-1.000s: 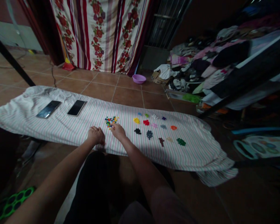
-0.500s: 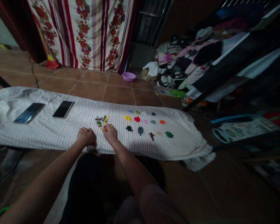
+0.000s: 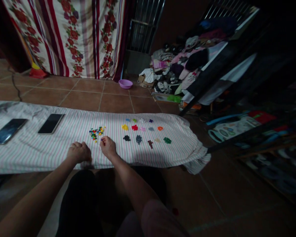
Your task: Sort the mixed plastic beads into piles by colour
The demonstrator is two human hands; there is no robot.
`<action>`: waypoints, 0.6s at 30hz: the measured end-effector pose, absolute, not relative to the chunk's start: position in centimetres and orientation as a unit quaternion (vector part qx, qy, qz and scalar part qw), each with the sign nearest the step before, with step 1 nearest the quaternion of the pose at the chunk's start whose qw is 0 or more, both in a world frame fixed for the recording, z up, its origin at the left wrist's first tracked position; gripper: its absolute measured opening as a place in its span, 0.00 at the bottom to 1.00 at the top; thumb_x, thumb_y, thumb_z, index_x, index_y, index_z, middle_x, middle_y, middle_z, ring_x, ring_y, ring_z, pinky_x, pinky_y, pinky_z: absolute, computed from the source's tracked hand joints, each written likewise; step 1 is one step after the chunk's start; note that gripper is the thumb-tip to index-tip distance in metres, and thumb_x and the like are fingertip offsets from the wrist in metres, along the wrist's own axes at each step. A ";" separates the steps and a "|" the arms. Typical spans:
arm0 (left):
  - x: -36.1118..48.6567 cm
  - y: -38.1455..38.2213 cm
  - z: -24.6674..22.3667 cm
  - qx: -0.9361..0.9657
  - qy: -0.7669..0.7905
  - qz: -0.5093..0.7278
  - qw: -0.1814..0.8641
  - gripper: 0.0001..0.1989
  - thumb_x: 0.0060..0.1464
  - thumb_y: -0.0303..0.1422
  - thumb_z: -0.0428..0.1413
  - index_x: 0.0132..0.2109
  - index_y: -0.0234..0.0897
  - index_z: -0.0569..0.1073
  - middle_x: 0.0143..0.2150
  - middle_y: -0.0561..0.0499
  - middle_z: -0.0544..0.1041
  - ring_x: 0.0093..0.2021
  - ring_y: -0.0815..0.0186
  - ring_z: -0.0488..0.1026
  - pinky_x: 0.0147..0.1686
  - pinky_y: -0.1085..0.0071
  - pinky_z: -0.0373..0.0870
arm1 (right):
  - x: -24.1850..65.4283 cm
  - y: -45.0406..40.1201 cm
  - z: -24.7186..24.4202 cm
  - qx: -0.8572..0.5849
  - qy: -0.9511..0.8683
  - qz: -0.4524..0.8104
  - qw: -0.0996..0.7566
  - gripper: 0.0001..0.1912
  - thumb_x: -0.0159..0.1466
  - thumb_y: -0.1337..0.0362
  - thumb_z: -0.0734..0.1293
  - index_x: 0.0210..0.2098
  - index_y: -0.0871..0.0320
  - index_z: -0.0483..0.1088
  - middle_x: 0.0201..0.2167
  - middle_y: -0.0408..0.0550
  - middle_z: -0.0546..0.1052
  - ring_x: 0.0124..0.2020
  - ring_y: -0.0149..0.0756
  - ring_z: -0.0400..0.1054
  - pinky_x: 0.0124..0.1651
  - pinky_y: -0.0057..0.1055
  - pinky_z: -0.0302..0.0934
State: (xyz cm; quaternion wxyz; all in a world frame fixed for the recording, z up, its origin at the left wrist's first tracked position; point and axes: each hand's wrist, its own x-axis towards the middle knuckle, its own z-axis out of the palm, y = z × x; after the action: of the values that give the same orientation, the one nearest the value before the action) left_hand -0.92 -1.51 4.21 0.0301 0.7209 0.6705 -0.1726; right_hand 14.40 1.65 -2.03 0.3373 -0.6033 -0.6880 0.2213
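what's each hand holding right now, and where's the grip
Too small to tell. The right hand has its fingertips pinched beside the mixed pile of small coloured pieces; the left hand rests curled on the striped cloth.

I see a striped cloth (image 3: 64, 144) spread over the floor, a soft matt weave, creased and rumpled at its right end. On it, just beyond my right hand (image 3: 108, 147), a heap of mixed beads (image 3: 96, 132) looks like hard plastic with a faint shine; the sorted colour piles (image 3: 143, 134) to the right look the same. Two phones (image 3: 50, 123) at the left have smooth, glossy glass faces that mirror the light. The floor tiles (image 3: 113, 102) are smooth ceramic with a dull sheen. The far flowered curtain (image 3: 71, 36) is matt printed fabric. A purple bowl (image 3: 125, 84) looks like smooth plastic. My left hand (image 3: 79, 152) rests on the cloth.
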 end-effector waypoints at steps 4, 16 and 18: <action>-0.6 -1.8 4.8 0.719 0.671 -0.177 0.022 0.40 0.41 0.49 0.55 0.54 0.20 0.63 0.51 0.22 0.68 0.51 0.41 0.68 0.45 0.58 0.63 | 15.2 1.1 -1.9 -0.588 -0.697 0.237 0.334 0.11 0.61 0.68 0.60 0.42 0.54 0.69 0.37 0.42 0.77 0.39 0.31 0.70 0.43 0.25 0.62; -0.3 -1.7 5.4 0.721 0.665 -0.191 0.046 0.39 0.45 0.46 0.54 0.56 0.18 0.62 0.52 0.21 0.67 0.53 0.40 0.67 0.46 0.57 0.65 | 26.2 5.4 -0.4 -0.603 -0.617 0.263 0.432 0.14 0.60 0.66 0.58 0.44 0.55 0.70 0.38 0.44 0.77 0.36 0.31 0.72 0.41 0.28 0.65; -0.2 -1.7 5.4 0.720 0.663 -0.200 0.044 0.40 0.45 0.47 0.55 0.57 0.18 0.61 0.52 0.21 0.66 0.53 0.40 0.67 0.46 0.56 0.65 | 29.1 6.8 -0.1 -0.617 -0.591 0.247 0.456 0.14 0.60 0.65 0.58 0.43 0.57 0.70 0.38 0.46 0.77 0.35 0.31 0.72 0.40 0.28 0.65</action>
State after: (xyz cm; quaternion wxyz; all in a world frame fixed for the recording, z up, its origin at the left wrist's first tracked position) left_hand -0.22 -1.73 5.45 0.0441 0.7205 0.6625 -0.2001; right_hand 29.08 6.79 -0.13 0.4562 -0.6173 -0.5913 0.2473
